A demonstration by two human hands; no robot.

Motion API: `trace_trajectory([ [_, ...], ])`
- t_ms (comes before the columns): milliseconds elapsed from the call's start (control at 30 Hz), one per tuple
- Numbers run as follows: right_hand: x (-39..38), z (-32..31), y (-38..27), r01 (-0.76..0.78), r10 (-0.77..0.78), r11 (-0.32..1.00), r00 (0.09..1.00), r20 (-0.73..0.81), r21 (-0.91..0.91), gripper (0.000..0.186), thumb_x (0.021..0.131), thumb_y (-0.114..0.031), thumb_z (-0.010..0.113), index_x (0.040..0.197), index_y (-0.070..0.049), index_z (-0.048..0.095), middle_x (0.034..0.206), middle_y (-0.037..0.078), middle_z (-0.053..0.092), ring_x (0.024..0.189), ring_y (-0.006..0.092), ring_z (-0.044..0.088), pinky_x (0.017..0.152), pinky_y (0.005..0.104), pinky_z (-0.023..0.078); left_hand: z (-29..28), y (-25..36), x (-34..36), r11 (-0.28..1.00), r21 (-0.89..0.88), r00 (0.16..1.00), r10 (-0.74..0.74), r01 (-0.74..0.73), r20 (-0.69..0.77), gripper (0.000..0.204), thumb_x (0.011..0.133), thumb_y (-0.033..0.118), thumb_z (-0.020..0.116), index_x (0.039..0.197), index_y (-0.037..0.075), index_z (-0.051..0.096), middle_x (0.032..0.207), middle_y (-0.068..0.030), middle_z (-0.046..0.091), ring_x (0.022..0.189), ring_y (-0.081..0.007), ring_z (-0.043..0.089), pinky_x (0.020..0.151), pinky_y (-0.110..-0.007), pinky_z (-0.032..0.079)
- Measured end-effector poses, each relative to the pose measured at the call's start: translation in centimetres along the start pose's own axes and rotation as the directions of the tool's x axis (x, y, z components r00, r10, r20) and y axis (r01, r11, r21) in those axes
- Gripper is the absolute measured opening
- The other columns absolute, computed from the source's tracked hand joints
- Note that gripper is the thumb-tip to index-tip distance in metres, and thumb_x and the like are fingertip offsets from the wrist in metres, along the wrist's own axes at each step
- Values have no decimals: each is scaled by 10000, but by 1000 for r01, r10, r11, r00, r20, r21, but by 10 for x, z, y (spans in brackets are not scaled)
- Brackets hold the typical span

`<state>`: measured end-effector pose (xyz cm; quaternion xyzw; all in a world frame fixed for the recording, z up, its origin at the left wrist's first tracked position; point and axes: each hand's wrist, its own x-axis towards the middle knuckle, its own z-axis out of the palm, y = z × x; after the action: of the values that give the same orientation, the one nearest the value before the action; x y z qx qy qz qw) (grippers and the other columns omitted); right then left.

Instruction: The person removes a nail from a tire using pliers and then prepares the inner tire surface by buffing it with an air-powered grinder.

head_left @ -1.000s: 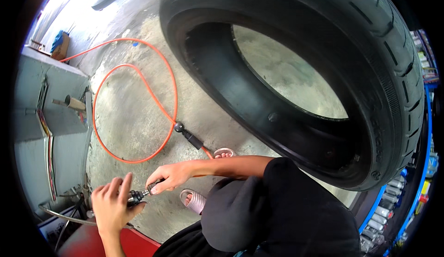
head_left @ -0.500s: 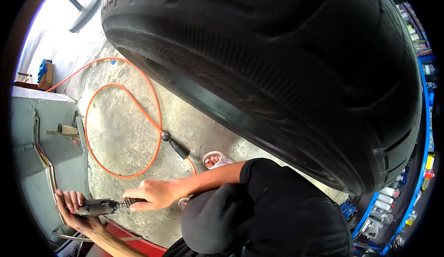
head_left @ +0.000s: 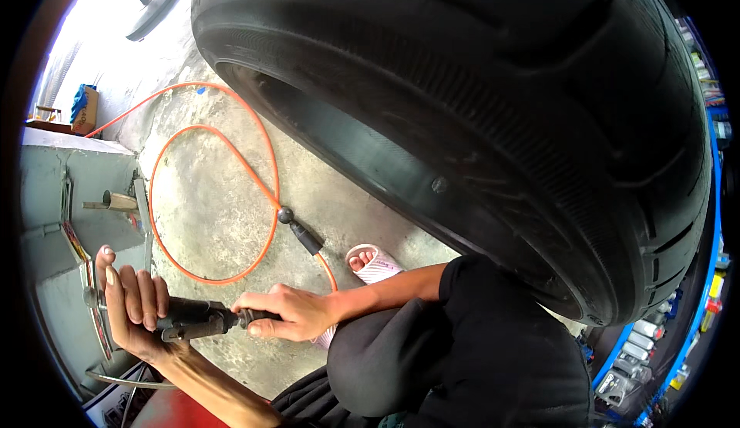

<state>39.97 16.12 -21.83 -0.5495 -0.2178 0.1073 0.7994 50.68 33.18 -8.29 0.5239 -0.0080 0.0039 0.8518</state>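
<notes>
My left hand (head_left: 139,308) is wrapped round the body of a black cylindrical power tool, which looks like an air die grinder (head_left: 194,320). Two of its digits stick up off the tool. My right hand (head_left: 297,311) is closed on the black piece (head_left: 250,317) at the tool's other end. Whether that piece turns in the fingers cannot be seen. Above my right arm looms a big black tyre (head_left: 493,120), tilted, its hollow inside partly showing with a small round mark on the inner wall.
An orange hose (head_left: 275,154) loops over the concrete floor (head_left: 216,204) to a black coupling (head_left: 307,238), then runs under my right arm. A grey wall ledge (head_left: 54,197) stands left. Blue shelving (head_left: 713,220) with bottles lines the right. A sandalled foot (head_left: 370,262) is below the tyre.
Both hands and the tool have come up and to the right in the picture. More of the tyre's inside shows, and the floor has shifted slightly with the view.
</notes>
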Motion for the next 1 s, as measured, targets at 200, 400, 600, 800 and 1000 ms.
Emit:
trace_trajectory([
  [200,23,-40,10,-194,130,913,972,195,359,736,997,-388,687,1539,-17,356,1191,95,608,828,99,600,690,268,494,45,-21,17,960,-95,958,-273,265,-85,216,1020,93,553,1226,35,587,564,69,330,423,-55,299,430,-249,316],
  [400,42,-76,-34,-119,68,911,988,139,395,1012,968,-195,740,1667,-80,16,1409,140,487,894,152,663,674,288,541,64,-70,19,961,181,978,-202,207,-47,379,936,78,675,1293,25,557,622,42,427,500,-81,410,505,-254,377],
  [600,8,-131,-58,-205,258,939,951,-172,275,666,1084,-486,434,1609,-107,274,749,58,619,493,110,522,393,254,379,91,-96,41,943,317,993,81,-105,89,893,868,121,800,1561,11,248,1329,-249,569,1153,-296,615,980,-419,508],
  [800,-36,-212,-58,-511,529,829,581,-619,228,787,1035,-742,267,1253,-72,618,694,74,601,501,137,546,386,265,362,126,-116,104,481,642,801,394,-597,450,1207,677,272,930,1599,37,187,1487,-305,454,1350,-399,504,1163,-478,392],
  [1000,-17,-245,-31,-874,563,368,480,-673,-317,725,1034,-654,365,1414,-82,599,876,136,654,647,191,614,519,337,471,134,-168,139,400,658,746,534,-638,399,1021,590,183,918,1468,7,427,1359,-207,517,1273,-385,521,1075,-466,446],
])
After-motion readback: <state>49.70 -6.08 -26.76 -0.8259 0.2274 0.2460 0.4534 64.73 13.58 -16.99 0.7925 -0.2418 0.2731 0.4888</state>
